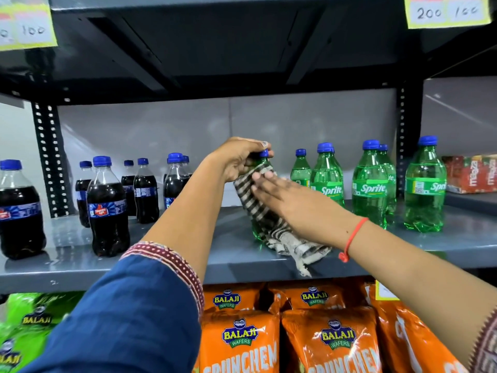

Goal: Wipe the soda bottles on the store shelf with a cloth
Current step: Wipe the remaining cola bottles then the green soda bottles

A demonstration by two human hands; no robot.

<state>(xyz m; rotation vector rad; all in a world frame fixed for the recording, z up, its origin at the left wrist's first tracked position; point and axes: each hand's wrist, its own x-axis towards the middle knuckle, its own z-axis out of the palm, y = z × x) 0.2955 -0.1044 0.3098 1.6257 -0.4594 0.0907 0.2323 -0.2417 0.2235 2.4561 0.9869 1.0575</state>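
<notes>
A green Sprite bottle [256, 230] with a blue cap stands mid-shelf, mostly wrapped in a black-and-white checked cloth [262, 211]. My left hand [238, 160] grips its neck and cap from above. My right hand [285, 196] presses the cloth against the bottle's side, fingers stretched flat. The cloth's loose end trails on the grey shelf [457, 243]. More Sprite bottles [370, 184] stand to the right, and dark cola bottles [107, 205] stand to the left.
A dark upper shelf hangs close above, with yellow price tags [446, 10]. Orange Balaji wafer bags [330, 340] and green bags [29, 327] fill the shelf below. Red Maaza cartons [473, 173] sit at the far right. Perforated uprights [49, 157] flank the shelf.
</notes>
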